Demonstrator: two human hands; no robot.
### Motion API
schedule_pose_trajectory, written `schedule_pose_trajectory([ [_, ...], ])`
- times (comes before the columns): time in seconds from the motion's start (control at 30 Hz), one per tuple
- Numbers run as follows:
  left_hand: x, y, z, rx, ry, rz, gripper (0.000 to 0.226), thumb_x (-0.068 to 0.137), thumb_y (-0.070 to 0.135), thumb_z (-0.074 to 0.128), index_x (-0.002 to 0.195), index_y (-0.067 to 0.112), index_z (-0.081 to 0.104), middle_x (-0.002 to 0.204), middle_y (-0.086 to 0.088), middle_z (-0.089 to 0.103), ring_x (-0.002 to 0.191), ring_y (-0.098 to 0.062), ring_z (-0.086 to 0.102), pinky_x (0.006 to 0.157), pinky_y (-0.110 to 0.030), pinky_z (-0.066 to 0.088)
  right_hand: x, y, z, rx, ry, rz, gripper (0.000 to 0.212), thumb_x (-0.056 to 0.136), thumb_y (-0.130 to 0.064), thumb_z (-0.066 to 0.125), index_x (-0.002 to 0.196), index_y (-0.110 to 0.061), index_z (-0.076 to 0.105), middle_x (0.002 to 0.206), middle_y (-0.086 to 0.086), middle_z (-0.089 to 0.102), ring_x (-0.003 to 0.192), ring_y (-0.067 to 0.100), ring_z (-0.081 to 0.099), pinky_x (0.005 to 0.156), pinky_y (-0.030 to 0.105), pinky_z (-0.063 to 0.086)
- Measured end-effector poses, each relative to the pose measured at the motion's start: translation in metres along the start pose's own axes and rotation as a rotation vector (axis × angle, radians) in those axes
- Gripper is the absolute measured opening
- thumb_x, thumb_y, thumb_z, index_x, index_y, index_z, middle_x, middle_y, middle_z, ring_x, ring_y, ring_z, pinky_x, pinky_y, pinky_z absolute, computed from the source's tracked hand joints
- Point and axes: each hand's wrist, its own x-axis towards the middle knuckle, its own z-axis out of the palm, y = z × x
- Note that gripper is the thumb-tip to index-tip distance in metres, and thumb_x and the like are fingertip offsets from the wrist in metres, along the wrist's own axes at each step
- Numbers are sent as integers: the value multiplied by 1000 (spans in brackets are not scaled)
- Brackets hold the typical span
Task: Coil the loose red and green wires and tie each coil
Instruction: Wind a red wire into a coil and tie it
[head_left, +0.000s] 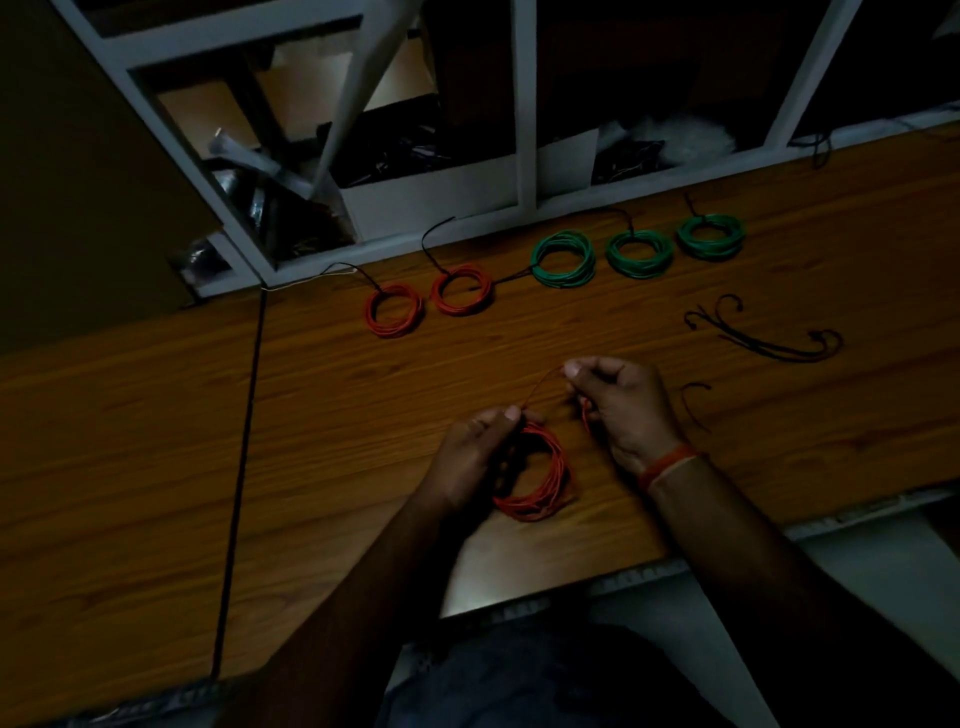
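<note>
Left hand (475, 452) grips red coil (535, 475) near table (130, 441) front edge; right hand (621, 410) pinches its loose end (545, 384). Coil unfinished, untied. Done: two red coils (393, 310), three green coils (563, 258), each tied. Spare black ties (763, 332) at right. Shelf boxes (426, 197) behind: contents too dark to tell.

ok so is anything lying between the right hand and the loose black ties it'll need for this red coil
Nothing visible. The right hand pinches the red wire's free end while the left hand holds the red coil. One black tie lies on bare table just right of the right wrist; more ties lie farther back.
</note>
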Motion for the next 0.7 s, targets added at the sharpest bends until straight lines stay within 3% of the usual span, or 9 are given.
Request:
schedule_pose_trajectory([
  [0.1, 1, -2, -3, -79, 7, 10, 28, 101, 30, 60, 112, 6, 68, 65, 0, 42, 51, -12, 28, 48, -23, 17, -6, 7, -3, -201, 49, -116, 5, 94, -20, 72, 97, -20, 76, 82, -4, 73, 66, 3, 63, 58, 16, 50],
  [0.23, 6, -3, -9, -179, 34, -20, 22, 103, 29, 56, 110, 12, 67, 67, 2, 28, 49, -8, 26, 46, -21, 14, -13, 17, -5, -251, 9, -106, 11, 93, -13, 72, 100, -21, 74, 85, 4, 73, 63, 8, 65, 56, 24, 55],
  [0.4, 7, -3, -11, -216, 4, -33, 29, 96, 29, 61, 119, 16, 48, 63, 6, 33, 46, -5, 26, 42, -16, 18, -14, 16, -1, 59, 10, 91, 16, 96, -1, 64, 94, -15, 70, 91, 5, 69, 70, 9, 65, 63, 23, 58],
  [0.57, 5, -3, -8, -203, 63, 27, 8, 95, 28, 63, 90, 23, 58, 64, 2, 34, 47, -7, 24, 43, -18, 16, -14, 19, 5, 342, 28, 283, 17, 97, 11, 54, 94, -3, 64, 100, 9, 66, 75, 12, 61, 55, 13, 54],
  [0.7, 6, -3, -4, -210, 100, 48, 13, 100, 24, 59, 88, 24, 62, 66, 0, 33, 48, -8, 24, 43, -19, 17, -15, 20, 6, 358, 34, 306, 21, 95, 16, 49, 93, 0, 63, 95, 10, 64, 60, 7, 61, 52, 13, 51],
])
